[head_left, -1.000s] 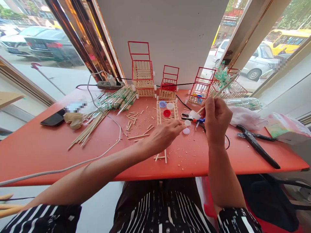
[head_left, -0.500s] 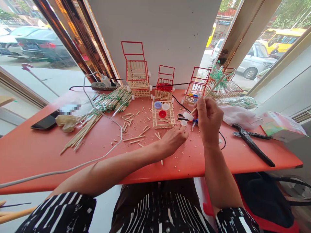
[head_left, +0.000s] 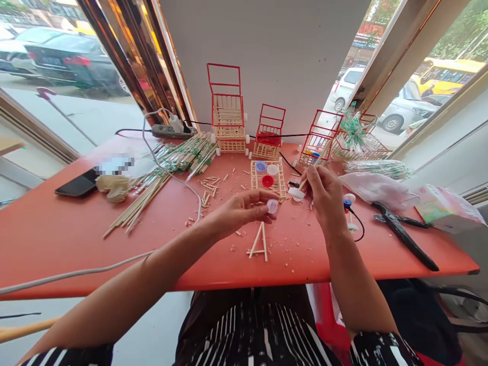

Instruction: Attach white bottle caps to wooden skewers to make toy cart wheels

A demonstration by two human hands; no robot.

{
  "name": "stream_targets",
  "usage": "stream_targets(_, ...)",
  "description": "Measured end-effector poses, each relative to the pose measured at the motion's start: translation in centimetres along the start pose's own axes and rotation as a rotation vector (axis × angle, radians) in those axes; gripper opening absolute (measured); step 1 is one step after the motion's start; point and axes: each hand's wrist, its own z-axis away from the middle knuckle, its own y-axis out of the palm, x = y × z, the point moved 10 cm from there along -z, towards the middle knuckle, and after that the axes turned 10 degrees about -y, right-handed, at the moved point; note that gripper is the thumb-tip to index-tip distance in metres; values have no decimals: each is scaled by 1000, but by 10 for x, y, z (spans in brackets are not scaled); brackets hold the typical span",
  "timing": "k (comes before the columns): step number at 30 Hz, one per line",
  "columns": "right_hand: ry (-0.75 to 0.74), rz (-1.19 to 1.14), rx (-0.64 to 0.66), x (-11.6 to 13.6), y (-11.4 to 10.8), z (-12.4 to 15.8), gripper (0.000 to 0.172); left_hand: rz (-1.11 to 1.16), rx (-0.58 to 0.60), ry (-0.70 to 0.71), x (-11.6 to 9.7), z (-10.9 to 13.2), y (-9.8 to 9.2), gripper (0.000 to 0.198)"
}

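Observation:
My left hand [head_left: 247, 206] pinches a small whitish plastic cap [head_left: 272, 206] between its fingertips, above the table. In my right hand [head_left: 323, 189] is a thin wooden stick [head_left: 325, 151], held at a slant. At the stick's lower end is a white cap [head_left: 296, 194]; whether it is fixed on the stick I cannot tell. Just beyond my hands lies a flat stick frame [head_left: 282, 178] with a blue cap [head_left: 261, 166], a white cap [head_left: 272, 170] and a red cap [head_left: 267, 181] on it. Three joined-looking sticks [head_left: 259, 241] lie nearer the edge.
Stick-built carts with red handles [head_left: 227, 109] stand along the wall. Bundled sticks [head_left: 186, 155], a phone [head_left: 76, 184] and a white cable [head_left: 114, 265] are to the left. Black-handled cutters [head_left: 406, 236], a plastic bag [head_left: 381, 188] and a tissue pack [head_left: 450, 206] lie right.
My left hand has lifted the small cap off the table and moved left and toward me. My right hand, still with the stick, has come lower. The view has shifted slightly.

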Motion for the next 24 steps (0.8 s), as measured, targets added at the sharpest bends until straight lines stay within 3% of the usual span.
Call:
stream_targets(5, -1, 64, 62, 0, 12, 2, 49, 184, 38, -23, 7, 2, -2, 41)
stream_targets(10, -35, 58, 12, 2, 2, -2, 48, 75, -26, -21, 9, -1, -4, 44)
stream_targets(14, -60, 51, -72, 4, -13, -6, 45, -291, -128, 21, 9, -5, -3, 30)
stream_targets(17, -76, 72, -85, 8, -16, -6, 45, -683, -199, 178, -4, -3, 12, 24)
stream_targets(20, -94, 85, -89, 13, -17, -6, 45, -918, -178, 286, -8, -4, 36, 24)
stream_targets(24, -122, 89, -122, 15, -23, -6, 44, -1127, -149, 290, 5, -17, 56, 26)
